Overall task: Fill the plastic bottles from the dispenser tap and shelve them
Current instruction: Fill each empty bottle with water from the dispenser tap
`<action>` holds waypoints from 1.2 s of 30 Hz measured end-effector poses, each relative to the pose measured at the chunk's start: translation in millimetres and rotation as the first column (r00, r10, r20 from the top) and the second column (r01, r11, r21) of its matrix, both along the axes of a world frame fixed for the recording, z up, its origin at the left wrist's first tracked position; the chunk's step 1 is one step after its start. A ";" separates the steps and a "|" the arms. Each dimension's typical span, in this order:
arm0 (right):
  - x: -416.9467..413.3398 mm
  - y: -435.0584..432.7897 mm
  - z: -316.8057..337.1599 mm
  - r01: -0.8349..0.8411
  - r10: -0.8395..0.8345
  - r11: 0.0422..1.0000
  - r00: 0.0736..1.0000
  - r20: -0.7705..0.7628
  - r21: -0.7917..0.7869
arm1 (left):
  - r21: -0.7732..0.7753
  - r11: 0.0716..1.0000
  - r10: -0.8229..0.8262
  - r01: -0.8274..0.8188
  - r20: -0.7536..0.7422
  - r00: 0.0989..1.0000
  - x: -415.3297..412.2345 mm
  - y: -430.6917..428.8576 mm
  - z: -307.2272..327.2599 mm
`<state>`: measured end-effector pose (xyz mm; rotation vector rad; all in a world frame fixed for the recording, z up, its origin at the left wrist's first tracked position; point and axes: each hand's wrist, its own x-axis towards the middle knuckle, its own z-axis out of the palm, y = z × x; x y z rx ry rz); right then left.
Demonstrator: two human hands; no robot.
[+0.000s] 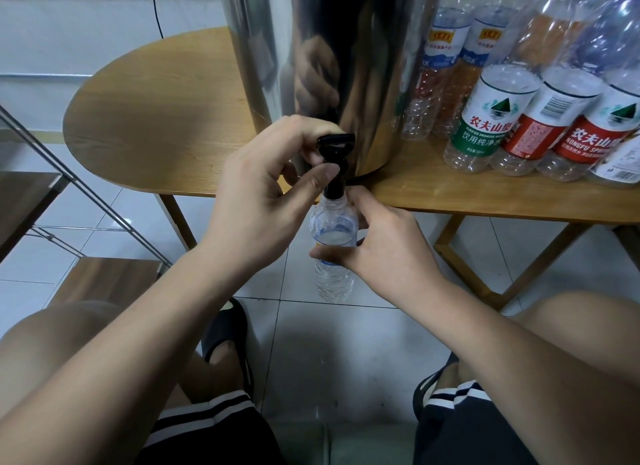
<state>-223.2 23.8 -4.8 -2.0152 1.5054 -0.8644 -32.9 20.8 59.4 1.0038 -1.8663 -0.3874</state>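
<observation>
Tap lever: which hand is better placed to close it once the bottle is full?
Left. The left hand grips the tap lever; the right hand holds the bottle under the spout and would have to let go.

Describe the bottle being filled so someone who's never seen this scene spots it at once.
Start at the big steel dispenser on the wooden table; the left hand grips its black tap at the front edge. Right under the tap, the right hand holds one clear bottle. Unlike the bottles standing on the table, it hangs below the tabletop.
</observation>
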 end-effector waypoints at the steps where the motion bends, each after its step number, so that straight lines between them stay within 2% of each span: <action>1: 0.0 0.2 0.2 0.000 0.000 1.000 1.000 0.000 -0.001 | 0.002 1.000 0.001 -0.001 -0.001 1.000 0.1 0.1 -0.2; 36: 0.0 0.0 0.7 0.008 -0.008 1.000 1.000 -0.009 0.004 | 0.016 1.000 -0.008 0.008 -0.006 1.000 -0.1 0.9 1.4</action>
